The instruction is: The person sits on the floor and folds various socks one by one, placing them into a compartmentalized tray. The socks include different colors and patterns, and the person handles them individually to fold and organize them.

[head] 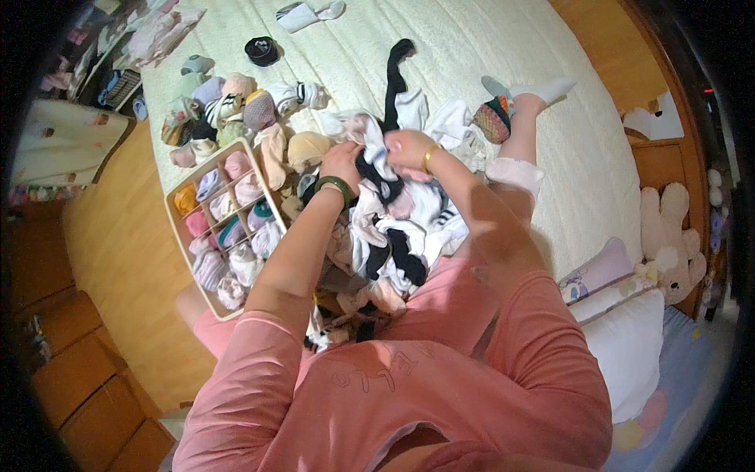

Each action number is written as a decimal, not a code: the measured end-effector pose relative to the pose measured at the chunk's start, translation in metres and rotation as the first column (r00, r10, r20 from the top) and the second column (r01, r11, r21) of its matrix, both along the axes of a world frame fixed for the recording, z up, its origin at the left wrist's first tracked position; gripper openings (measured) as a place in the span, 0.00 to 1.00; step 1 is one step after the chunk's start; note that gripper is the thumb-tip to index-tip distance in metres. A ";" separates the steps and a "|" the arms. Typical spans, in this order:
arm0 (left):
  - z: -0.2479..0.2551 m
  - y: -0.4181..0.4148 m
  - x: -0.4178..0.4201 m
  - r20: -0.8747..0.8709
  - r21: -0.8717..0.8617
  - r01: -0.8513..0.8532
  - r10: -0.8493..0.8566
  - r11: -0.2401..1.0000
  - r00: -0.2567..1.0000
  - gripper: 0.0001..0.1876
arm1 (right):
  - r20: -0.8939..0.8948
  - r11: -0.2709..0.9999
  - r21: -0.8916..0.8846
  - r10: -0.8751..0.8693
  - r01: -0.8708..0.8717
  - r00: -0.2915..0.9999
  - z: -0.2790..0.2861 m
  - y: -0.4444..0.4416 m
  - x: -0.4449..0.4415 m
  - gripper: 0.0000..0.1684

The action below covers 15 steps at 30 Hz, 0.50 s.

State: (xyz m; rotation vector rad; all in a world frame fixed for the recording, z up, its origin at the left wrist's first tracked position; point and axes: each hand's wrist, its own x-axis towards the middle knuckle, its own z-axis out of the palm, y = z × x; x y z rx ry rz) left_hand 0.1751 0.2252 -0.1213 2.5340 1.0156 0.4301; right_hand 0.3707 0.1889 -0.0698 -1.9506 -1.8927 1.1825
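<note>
A heap of loose socks [416, 206], mostly white, black and pale pink, lies before me between my legs. At the heap's upper left side is my left hand [342, 167], its fingers against the socks; whether it grips one is unclear. My right hand [410, 152], blurred, is bent over a white sock [374, 141] at the top of the heap, and I cannot tell if it is closed on it. To the left, a divided storage box [258, 168] holds rolled socks in its compartments. Balled socks [238, 85] are clustered beyond it, and a long black sock [394, 76] stretches away from the heap.
A black rolled sock [262, 51] and a white pair [304, 16] lie farther off on the cream bedspread [448, 35]. A patterned rolled sock [493, 120] rests by my right shin. Pillows [622, 342] and a plush rabbit [669, 236] are at the right.
</note>
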 end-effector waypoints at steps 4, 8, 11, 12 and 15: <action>0.073 -0.043 -0.019 -0.126 -0.058 0.113 -0.120 0.992 0.985 0.14 | 0.145 0.966 0.224 0.095 -0.126 0.985 0.020 -0.076 -0.023 0.13; 0.109 -0.089 -0.044 0.047 0.173 -0.048 0.041 0.984 0.998 0.08 | 0.242 0.813 0.561 0.021 -0.158 0.970 0.065 -0.131 -0.054 0.09; 0.108 -0.114 -0.072 0.017 0.315 -0.137 0.138 0.939 0.990 0.08 | 0.095 0.813 0.549 0.170 -0.194 0.981 0.106 -0.172 -0.083 0.12; 0.109 -0.124 -0.081 0.026 0.302 -0.161 0.161 0.940 0.987 0.09 | 0.113 0.821 0.491 0.270 -0.290 0.956 0.120 -0.181 -0.091 0.11; 0.122 -0.144 -0.096 0.087 0.129 -0.182 0.172 0.975 0.981 0.16 | -0.279 0.847 0.384 0.486 -0.368 0.828 0.122 -0.198 -0.081 0.12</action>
